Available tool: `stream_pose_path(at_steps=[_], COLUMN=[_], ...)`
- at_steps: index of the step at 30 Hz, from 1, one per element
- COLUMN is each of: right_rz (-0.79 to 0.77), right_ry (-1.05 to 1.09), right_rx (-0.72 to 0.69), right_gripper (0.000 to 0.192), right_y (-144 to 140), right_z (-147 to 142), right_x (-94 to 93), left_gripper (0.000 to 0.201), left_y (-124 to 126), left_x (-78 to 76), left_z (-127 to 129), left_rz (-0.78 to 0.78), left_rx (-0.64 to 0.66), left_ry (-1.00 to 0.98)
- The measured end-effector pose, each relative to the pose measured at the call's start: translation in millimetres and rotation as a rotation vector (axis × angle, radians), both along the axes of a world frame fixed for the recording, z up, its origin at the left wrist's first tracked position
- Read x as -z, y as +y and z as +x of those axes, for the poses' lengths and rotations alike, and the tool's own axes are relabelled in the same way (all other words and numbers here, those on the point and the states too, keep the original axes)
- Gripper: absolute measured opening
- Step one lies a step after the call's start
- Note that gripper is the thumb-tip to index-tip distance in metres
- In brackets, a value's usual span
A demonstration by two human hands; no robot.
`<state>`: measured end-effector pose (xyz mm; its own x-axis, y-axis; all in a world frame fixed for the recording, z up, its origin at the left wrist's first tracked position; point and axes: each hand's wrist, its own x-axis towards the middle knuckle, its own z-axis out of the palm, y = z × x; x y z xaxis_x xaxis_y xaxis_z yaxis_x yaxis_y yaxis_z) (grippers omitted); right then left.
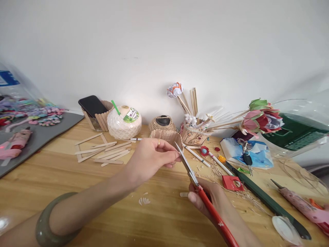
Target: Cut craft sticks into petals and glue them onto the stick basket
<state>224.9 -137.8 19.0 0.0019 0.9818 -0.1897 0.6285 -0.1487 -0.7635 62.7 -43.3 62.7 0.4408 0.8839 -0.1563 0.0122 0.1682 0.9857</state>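
My right hand (pixel 209 193) grips a pair of scissors (pixel 191 171) with red handles, the blades pointing up and to the left. Their tips come right up to my left hand (pixel 151 156), whose thumb and fingers are pinched together. What the pinch holds, if anything, is too small or hidden to make out. Just behind the left fingers stands a small round basket (pixel 167 136) made of wooden pieces, partly covered by the hand. Below the hands lie several small petal-shaped wood slivers (pixel 144 201). A short stick piece (pixel 184 194) is beside my right hand.
Craft sticks (pixel 113 151) lie left, near a white coconut (pixel 124 124) and a phone (pixel 92 105) in a stick holder. Twine (pixel 161 123) and a decorated box (pixel 194 133) stand behind. On the right are paper flowers (pixel 264 118), a long green tool (pixel 267 199) and a pink glue gun (pixel 300 202).
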Motion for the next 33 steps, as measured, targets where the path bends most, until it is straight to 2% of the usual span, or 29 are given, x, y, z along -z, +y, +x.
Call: stream_pose_path(at_steps=[10,17,21,25,33], right_rz=[-0.026,0.001,-0.011,0.015,0.046], right_ry=[0.069,0.04,0.027,0.014,-0.01], right_rx=[-0.072,-0.004,-0.012,0.061,0.043], right_gripper=[0.057,0.056,0.055,0.053,0.055], right_y=[-0.8,-0.7,-1.4,-2.0,-1.7], right_z=[1.9,-1.6,-1.4,-3.8,-3.1], right_x=[-4.5,0.6,4.5,3.9,1.1], left_gripper=[0.005,0.005,0.006,0.006,0.005], left_y=[2.1,-0.2,-1.0,-1.1,-2.1], left_x=[0.9,2.8,2.9,2.6,2.4], left_z=[-0.7,-1.1,-1.2,-0.5,-0.7], left_rz=[0.029,0.02,0.023,0.025,0.013], left_rx=[0.021,0.016,0.006,0.004,0.0], left_ry=[0.013,-0.005,-0.004,-0.001,-0.02])
